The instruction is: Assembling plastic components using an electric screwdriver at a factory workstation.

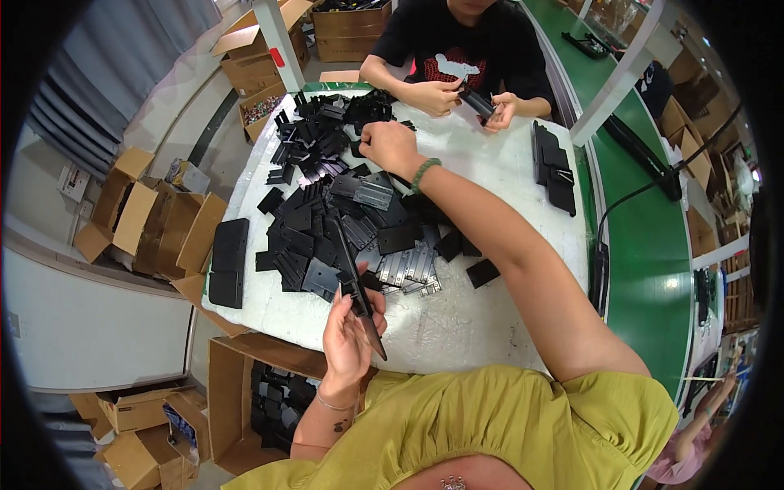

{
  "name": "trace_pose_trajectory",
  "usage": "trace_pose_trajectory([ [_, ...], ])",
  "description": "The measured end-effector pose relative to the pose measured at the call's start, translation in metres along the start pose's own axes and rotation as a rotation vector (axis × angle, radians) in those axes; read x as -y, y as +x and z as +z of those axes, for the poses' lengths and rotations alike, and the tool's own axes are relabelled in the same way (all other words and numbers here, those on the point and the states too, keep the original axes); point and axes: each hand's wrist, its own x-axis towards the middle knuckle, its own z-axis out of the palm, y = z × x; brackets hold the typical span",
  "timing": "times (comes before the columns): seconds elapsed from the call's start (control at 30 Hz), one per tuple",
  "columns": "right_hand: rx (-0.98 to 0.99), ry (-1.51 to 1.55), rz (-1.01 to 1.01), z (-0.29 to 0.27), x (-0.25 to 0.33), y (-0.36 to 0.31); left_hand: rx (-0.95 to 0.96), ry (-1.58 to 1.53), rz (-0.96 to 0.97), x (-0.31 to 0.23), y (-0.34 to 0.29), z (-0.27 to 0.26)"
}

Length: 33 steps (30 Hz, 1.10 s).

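Observation:
My left hand [349, 339] grips a long, thin black plastic part [357, 286], held edge-up and tilted above the near side of the white-topped table. Across the table my right hand [390, 149] is stretched out, its fingers curled together at a heap of small black plastic pieces [314, 135]. A dark piece lies against those fingertips; what they hold is too small to make out. Between my hands spreads a pile of flat black plates [298, 220]. Silver metal strips [408, 265] lie at its near edge.
Opposite me a person [474, 65] holds a black part [478, 102]. Black panels [554, 167] lie at the table's right, and another black panel [229, 263] at its left edge. A carton [229, 392] of black parts stands below the near left edge. A green conveyor [645, 269] runs along the right.

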Motion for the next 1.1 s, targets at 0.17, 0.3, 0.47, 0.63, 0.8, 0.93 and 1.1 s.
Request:
trace_pose_trajectory([
  [0.17, 0.077, 0.619, -0.205, -0.044, -0.017, -0.031, -0.041, 0.061, 0.105, -0.006, 0.017, -0.002],
  [0.3, 0.202, 1.171, -0.081, -0.119, 0.019, -0.090, -0.156, 0.082, 0.315, -0.003, 0.036, -0.002],
  [0.47, 0.158, 0.949, -0.423, -0.172, 0.026, -0.155, -0.028, 0.306, 0.381, -0.012, 0.042, 0.020],
  [0.63, 0.223, 0.642, -0.677, -0.192, 0.023, -0.168, 0.135, 0.342, 0.288, -0.009, 0.033, 0.042],
  [0.8, 0.180, 0.642, -0.779, -0.206, 0.016, -0.188, 0.208, 0.435, 0.323, 0.001, 0.028, 0.061],
  [0.93, 0.271, 0.661, -0.559, -0.208, 0.008, -0.196, 0.218, 0.624, 0.429, 0.010, 0.026, 0.072],
  [1.1, 0.171, 0.772, -0.179, -0.201, 0.003, -0.206, 0.219, 0.296, 0.180, 0.015, 0.028, 0.081],
])
